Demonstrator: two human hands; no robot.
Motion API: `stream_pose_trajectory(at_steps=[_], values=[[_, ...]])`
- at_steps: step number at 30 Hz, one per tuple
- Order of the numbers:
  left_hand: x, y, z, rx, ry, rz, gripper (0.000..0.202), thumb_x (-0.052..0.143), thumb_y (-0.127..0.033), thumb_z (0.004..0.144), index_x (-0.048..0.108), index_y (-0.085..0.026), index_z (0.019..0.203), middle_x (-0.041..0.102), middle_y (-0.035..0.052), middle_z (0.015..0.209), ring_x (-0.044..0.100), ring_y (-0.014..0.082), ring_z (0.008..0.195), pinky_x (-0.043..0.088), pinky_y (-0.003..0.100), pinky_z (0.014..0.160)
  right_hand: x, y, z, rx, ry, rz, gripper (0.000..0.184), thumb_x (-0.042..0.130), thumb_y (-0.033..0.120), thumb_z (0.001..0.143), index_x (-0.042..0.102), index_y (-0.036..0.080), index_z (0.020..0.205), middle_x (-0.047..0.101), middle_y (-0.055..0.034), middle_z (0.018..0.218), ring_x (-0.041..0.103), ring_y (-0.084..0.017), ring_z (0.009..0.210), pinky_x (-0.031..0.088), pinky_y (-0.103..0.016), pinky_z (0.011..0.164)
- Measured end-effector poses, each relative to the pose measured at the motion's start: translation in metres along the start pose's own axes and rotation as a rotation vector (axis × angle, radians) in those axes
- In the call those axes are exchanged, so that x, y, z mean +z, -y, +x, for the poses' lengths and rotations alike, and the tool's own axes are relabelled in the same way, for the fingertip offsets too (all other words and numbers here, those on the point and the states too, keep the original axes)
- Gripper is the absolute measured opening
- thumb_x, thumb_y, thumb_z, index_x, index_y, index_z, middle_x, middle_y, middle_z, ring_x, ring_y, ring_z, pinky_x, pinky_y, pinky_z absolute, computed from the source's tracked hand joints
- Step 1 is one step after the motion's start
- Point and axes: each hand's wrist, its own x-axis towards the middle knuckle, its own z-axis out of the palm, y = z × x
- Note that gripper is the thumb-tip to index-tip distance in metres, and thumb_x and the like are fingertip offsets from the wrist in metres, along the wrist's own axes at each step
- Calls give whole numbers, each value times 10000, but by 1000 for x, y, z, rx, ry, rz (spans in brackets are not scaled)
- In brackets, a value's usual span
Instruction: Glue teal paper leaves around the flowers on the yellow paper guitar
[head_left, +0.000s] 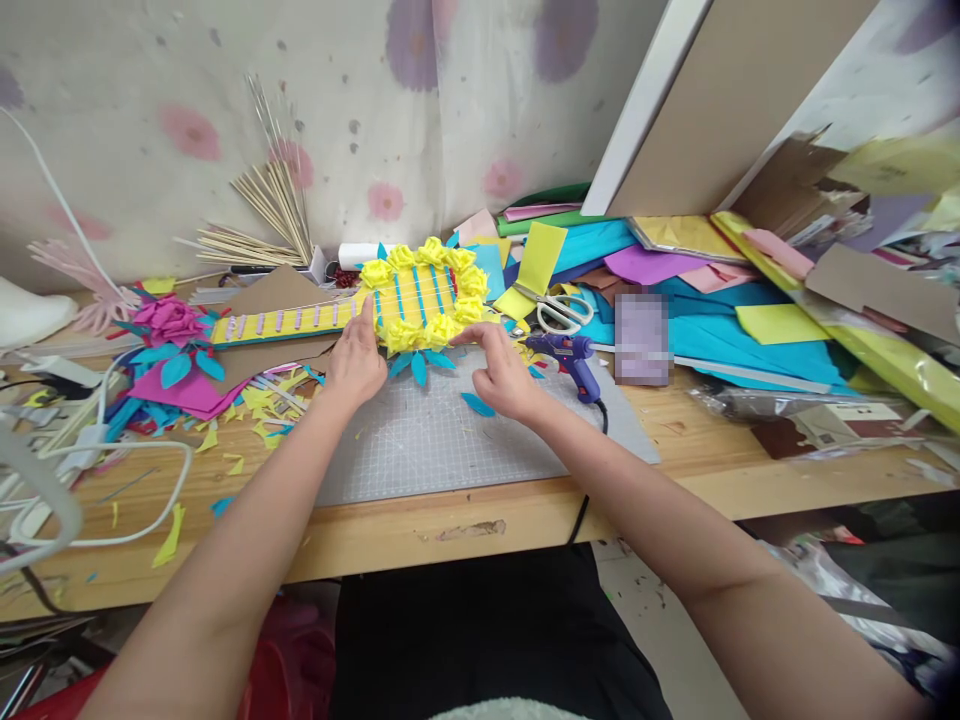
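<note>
A yellow paper guitar ringed with yellow paper roses lies at the back of a grey cutting mat. Its long neck runs off to the left. My left hand grips the left side of the guitar's body, thumb up on the rim. My right hand pinches the lower right edge by a yellow rose, fingers closed. Blue paper leaves stick out under the body, and one loose blue leaf lies on the mat beside my right hand.
A blue glue gun and scissors lie just right of my right hand. Stacks of coloured paper fill the right. A pink paper flower, wooden sticks, white cables and paper scraps crowd the left.
</note>
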Motion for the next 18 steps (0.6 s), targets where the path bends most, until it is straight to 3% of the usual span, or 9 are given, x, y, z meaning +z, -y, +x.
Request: stream_pose_trajectory(at_steps=[7,18], values=[[-15,15,16,6,167,58,910,461,-88,655,127,-190,1496,368,139,1472,488,295,1248,432,434,990,-6,-13,-30,87,-35,-47,422,344,17,555,505,189,904,627,-86,943,556,-227,944,433,-396,861],[-26,22,30,-4,266,38,879,532,-145,624,275,-221,1460,466,130,1404,603,312,1085,484,406,892,-7,-27,-38,399,15,35,260,362,52,626,482,223,779,597,-10,685,571,-177,674,431,-300,661]])
